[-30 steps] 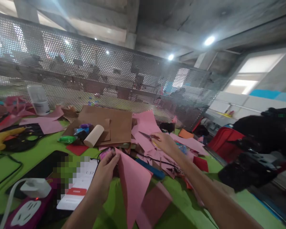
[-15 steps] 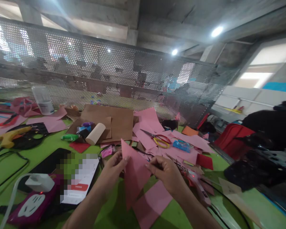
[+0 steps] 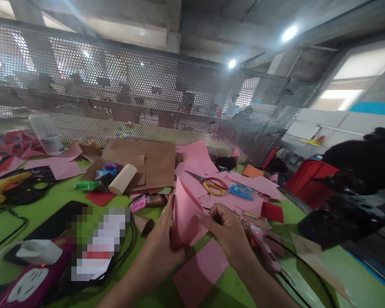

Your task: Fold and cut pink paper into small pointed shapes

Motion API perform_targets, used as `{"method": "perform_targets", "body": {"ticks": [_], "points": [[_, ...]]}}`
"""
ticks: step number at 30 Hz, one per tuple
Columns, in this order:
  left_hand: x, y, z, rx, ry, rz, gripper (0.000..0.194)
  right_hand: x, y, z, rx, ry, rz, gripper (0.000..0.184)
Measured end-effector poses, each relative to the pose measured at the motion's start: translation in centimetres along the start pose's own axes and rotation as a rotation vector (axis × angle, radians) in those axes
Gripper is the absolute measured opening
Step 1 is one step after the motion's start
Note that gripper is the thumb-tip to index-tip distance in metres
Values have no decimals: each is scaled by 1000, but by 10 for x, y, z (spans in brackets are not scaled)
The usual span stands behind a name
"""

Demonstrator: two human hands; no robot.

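A pink sheet of paper (image 3: 186,214), bent into a curved, pointed shape, stands between my hands above the table. My left hand (image 3: 163,241) holds its left side, the fingers lying along the edge and partly hidden by the paper. With thumb and bent fingers, my right hand (image 3: 226,229) pinches the sheet's right edge. Below them, a second pink piece of paper (image 3: 201,273) lies flat on the green table. A small brown paper roll (image 3: 143,224) rests just left of my left hand.
Scissors (image 3: 211,183) and a blue packet (image 3: 241,192) lie on pink paper scraps behind. To the right is a pink glue gun (image 3: 265,248) with its cord. On the left are a phone (image 3: 102,244), a purple power strip (image 3: 28,282) and a yellow glue gun (image 3: 6,186). Cardboard (image 3: 160,164) stands behind.
The pink sheet has gone from a flat, creased triangle to a rounded, curled form. My left hand has shifted from a pinch at its upper edge to lower along its side.
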State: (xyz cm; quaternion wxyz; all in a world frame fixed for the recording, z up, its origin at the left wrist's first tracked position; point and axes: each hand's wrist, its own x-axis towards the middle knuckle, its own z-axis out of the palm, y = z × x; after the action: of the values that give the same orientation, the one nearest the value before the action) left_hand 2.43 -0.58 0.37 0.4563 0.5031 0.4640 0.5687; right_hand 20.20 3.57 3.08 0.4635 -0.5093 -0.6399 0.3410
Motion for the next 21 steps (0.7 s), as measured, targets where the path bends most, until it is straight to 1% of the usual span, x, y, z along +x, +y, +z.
{"method": "perform_targets", "body": {"ticks": [2, 4, 6, 8, 9, 10, 11, 12, 13, 14, 15, 16, 17, 19, 20, 21], "points": [[2, -4, -3, 139, -58, 56, 81, 0, -2, 1, 11, -9, -12, 45], [4, -6, -7, 248, -77, 106, 69, 1, -3, 2, 36, -29, -20, 49], [8, -7, -11, 300, -55, 132, 58, 0, -5, 2, 72, -77, -21, 47], [13, -8, -16, 306, -6, 141, 49, -5, -7, -2, 53, -159, -25, 39], [15, -7, -18, 287, 40, 131, 43, -10, -7, -6, -8, -213, -37, 33], [17, -7, -20, 257, 106, 102, 32, -17, -5, -11, -108, -272, -67, 28], [19, -7, -22, 204, 170, 50, 21, -26, -2, -17, -249, -345, -112, 25], [21, -6, -24, 137, 231, -13, 14, -36, 2, -22, -416, -401, -172, 34], [22, -5, -26, 66, 276, -78, 16, -47, 8, -27, -549, -456, -236, 47], [23, -4, -28, 0, 301, -132, 21, -59, 15, -31, -642, -528, -284, 55], [24, -3, -29, -58, 311, -167, 24, -71, 21, -33, -696, -580, -340, 55], [24, -3, -29, -100, 315, -183, 26, -82, 27, -34, -739, -593, -384, 51], [24, -2, -29, -126, 315, -186, 26, -90, 31, -33, -769, -600, -441, 44], [24, -3, -28, -157, 315, -180, 29, -96, 33, -32, -792, -556, -537, 32], [23, -4, -27, -171, 319, -181, 31, -93, 31, -32, -795, -508, -574, 30], [23, -5, -26, -182, 323, -183, 32, -84, 25, -33, -794, -428, -580, 30]]}}
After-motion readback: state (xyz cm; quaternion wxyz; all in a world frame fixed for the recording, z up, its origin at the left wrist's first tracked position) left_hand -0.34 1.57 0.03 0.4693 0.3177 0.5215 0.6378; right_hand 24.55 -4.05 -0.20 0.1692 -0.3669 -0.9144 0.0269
